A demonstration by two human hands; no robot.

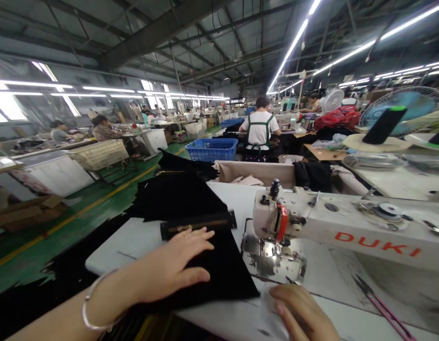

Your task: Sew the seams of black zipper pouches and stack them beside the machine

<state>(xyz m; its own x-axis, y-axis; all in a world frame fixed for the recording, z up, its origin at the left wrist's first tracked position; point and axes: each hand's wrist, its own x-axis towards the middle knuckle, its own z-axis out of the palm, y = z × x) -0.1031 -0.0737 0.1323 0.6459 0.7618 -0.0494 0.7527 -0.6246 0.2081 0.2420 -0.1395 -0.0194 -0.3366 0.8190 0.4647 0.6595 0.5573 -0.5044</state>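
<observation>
Splayed left hand [175, 260] overlies cloth [226, 270] on factory table [122, 241].

Noting a blue rectangular slatted plastic basket [211, 149] just left of a co-worker [259, 125] in a white short-sleeved shirt with dark green apron straps. Logging, at far right, a large round wire-caged fan [413, 103] with blue blades, near a crumpled red plastic bag [338, 117]. Recording, at left, a long cream slatted bin [100, 155] on dark legs and a brown cardboard box [31, 213] on a green floor [86, 194]. Listing a straight yellow floor line [65, 222]. Observing, overhead, long white tube lights [294, 45] and a dark grey steel beam [159, 32].
</observation>
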